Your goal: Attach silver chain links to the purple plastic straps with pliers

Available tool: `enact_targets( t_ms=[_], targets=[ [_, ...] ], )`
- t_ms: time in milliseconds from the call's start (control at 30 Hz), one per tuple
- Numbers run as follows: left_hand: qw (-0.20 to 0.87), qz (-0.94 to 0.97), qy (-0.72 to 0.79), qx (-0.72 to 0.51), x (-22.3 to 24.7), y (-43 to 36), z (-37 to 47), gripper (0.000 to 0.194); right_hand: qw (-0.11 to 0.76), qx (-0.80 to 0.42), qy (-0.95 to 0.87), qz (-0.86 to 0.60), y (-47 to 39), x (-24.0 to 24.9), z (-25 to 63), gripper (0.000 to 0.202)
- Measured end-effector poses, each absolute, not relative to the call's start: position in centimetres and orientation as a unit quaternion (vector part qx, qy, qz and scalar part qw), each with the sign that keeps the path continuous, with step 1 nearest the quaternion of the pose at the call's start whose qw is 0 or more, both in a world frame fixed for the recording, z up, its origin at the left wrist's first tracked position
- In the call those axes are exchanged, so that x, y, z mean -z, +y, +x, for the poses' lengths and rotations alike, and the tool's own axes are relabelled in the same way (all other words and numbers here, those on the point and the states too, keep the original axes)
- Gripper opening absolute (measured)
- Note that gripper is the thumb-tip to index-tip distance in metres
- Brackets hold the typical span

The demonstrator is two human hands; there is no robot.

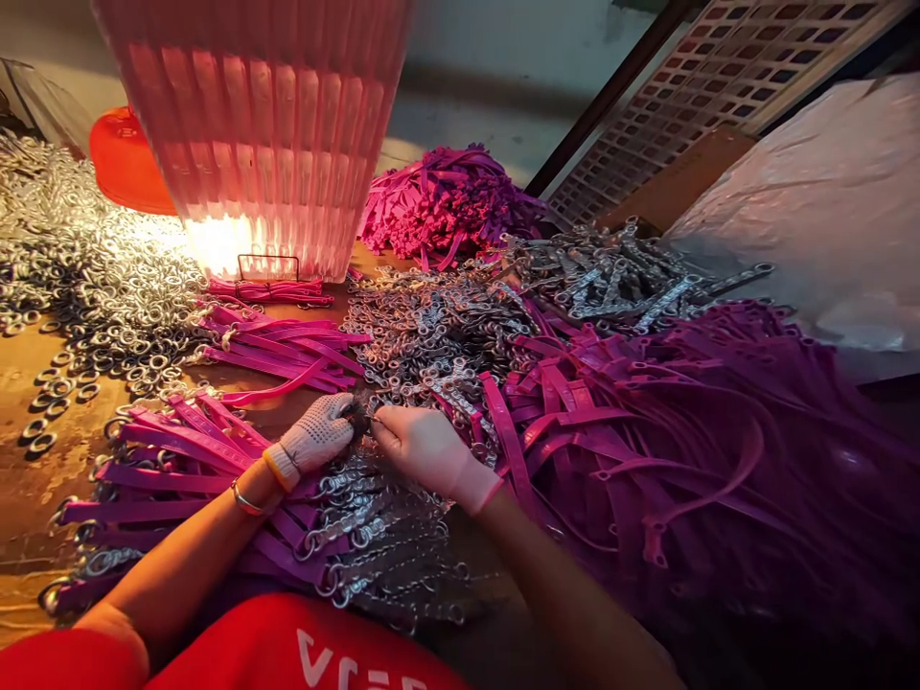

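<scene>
Wooden tabletop (25,522), heaped with pink straps (154,476) and metal links (431,321).
Straps lie nearest; just beyond, the gloved left hand (323,428) and right hand (427,448) meet, both grips pinched closed on a small dark piece (357,420), too unclear to name. Seemingly close fingertip work, calling for steadiness. Links spread beyond; a pink pile (449,201) stands farthest.

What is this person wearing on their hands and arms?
The left hand wears a pale, dark-dotted glove with a yellow-orange cuff edge; a shiny bangle circles that wrist. The right hand wears a pale, plain-looking glove with a pinkish cuff edge. A red sleeve shows on the left arm.
</scene>
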State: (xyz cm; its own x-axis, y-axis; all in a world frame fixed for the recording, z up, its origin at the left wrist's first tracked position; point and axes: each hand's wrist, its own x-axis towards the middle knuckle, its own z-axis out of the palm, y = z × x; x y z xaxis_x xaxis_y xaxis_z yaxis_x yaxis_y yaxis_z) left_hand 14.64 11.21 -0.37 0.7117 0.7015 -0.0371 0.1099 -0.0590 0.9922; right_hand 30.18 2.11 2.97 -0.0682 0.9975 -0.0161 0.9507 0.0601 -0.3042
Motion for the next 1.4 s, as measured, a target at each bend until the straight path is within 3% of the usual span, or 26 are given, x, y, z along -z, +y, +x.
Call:
enact_targets(
  t_ms=[67,167,300,500,700,833,967,1100,1200,1400],
  targets=[
    [0.629,0.685,0.288,-0.229,0.2,11.0,14.5,0.005,0.027,-0.08,-0.733,-0.675,2.1,-3.5,30.0,0.026],
    [0.682,0.63,0.309,-0.203,0.0,10.6,14.3,0.009,0.011,-0.088,-0.731,-0.677,2.2,-3.5,29.8,0.032],
    [0.724,0.571,0.335,-0.193,0.4,10.5,14.0,0.018,0.032,-0.163,-0.674,-0.72,2.1,-2.8,29.0,0.035],
    [0.707,0.582,0.346,-0.204,1.1,10.7,14.3,0.031,0.077,-0.17,-0.654,-0.733,1.3,-2.0,28.5,0.035],
    [0.74,0.536,0.318,-0.254,-1.1,9.8,13.6,0.041,0.168,-0.183,-0.62,-0.744,2.5,-1.0,31.2,0.046],
    [0.806,0.412,0.314,-0.286,-2.3,9.8,12.1,0.046,0.187,-0.212,-0.612,-0.738,6.9,0.1,33.1,0.038],
    [0.857,0.259,0.353,-0.27,-2.0,11.0,10.2,0.038,0.203,-0.25,-0.629,-0.708,12.2,1.5,32.8,0.026],
    [0.881,0.177,0.358,-0.254,-1.1,11.7,9.2,0.024,0.225,-0.311,-0.62,-0.685,15.3,2.4,31.4,0.029],
    [0.882,0.15,0.354,-0.272,-1.0,11.7,9.2,0.027,0.253,-0.376,-0.585,-0.672,15.4,2.2,31.0,0.029],
    [0.86,0.202,0.39,-0.261,-3.1,10.7,8.8,0.021,0.332,-0.569,-0.515,-0.549,11.1,-1.4,30.6,0.05]
  ],
)
